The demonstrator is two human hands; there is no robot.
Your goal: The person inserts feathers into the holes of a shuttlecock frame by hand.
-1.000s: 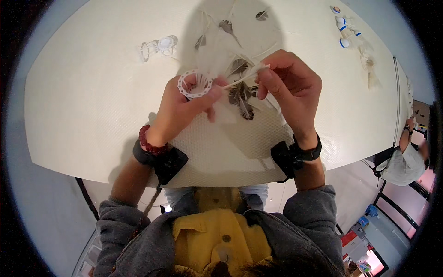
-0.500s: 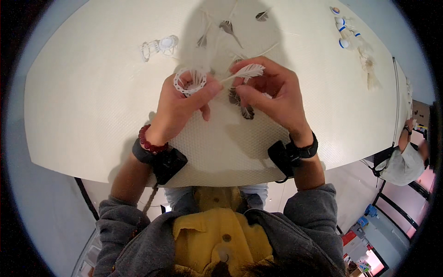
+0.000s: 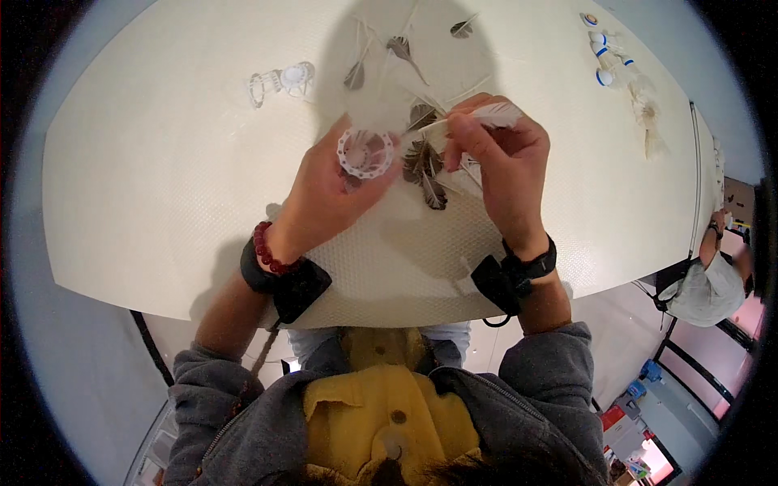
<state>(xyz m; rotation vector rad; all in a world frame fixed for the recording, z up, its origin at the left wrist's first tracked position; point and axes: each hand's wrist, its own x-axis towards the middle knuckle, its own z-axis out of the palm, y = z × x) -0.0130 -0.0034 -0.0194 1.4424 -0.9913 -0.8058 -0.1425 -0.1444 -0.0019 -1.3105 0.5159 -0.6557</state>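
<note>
Both of your hands work above the white desk (image 3: 162, 178), held apart from each other, clock directions being read from the middle of the view. Your left hand (image 3: 324, 190), at 10 o'clock, is clasped around a white openwork cup (image 3: 365, 174), whose round, hole-dotted rim faces up just left of 12 o'clock. Your right hand (image 3: 509, 162), at 2 o'clock, pinches a white feather (image 3: 496, 115) between thumb and fingers; its vane points toward 2 o'clock and its quill toward your left fingertips, though you cannot tell whether it touches them. A heap of dark grey feathers (image 3: 423, 160) lies on the desk between your 2 hands, toward 12 o'clock, with more loose feathers (image 3: 399, 49) scattered beyond. At 11 o'clock, white openwork pieces (image 3: 279, 81) rest well apart from your left hand. At 2 o'clock, past your right hand, lie white rounded pieces with blue bands (image 3: 604, 77). You wear 1 dark red bead bracelet (image 3: 271, 249) on your left wrist. Another person (image 3: 703, 296) shows near 3 o'clock.
</note>
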